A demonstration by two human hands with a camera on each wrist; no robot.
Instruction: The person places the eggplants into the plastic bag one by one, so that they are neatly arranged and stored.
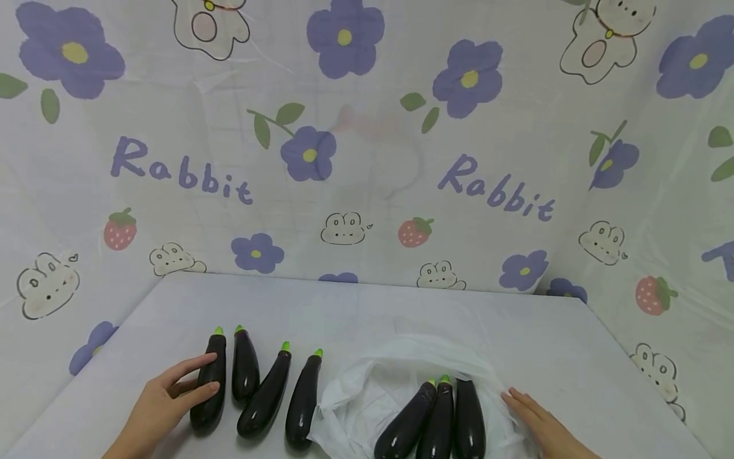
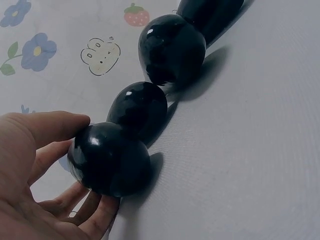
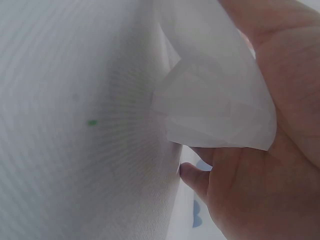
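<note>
My left hand (image 1: 157, 405) holds the leftmost eggplant (image 1: 209, 401) between thumb and fingers; its rounded dark end (image 2: 110, 162) faces the camera in the left wrist view. Just right of it lie three more eggplants, the nearest one (image 1: 245, 366) almost beside it. A thin white plastic bag (image 1: 350, 401) lies with its mouth spread, and three eggplants (image 1: 470, 421) rest in it. At the bag's right side is my right hand (image 1: 541, 424), fingers fairly straight. In the right wrist view, the bag's film (image 3: 215, 110) lies against that palm.
The white table (image 1: 550, 344) runs back to a printed cloth (image 1: 367, 178) with flowers and rabbits, which also hangs at both sides. A small green mark (image 3: 92, 122) shows on the white surface in the right wrist view.
</note>
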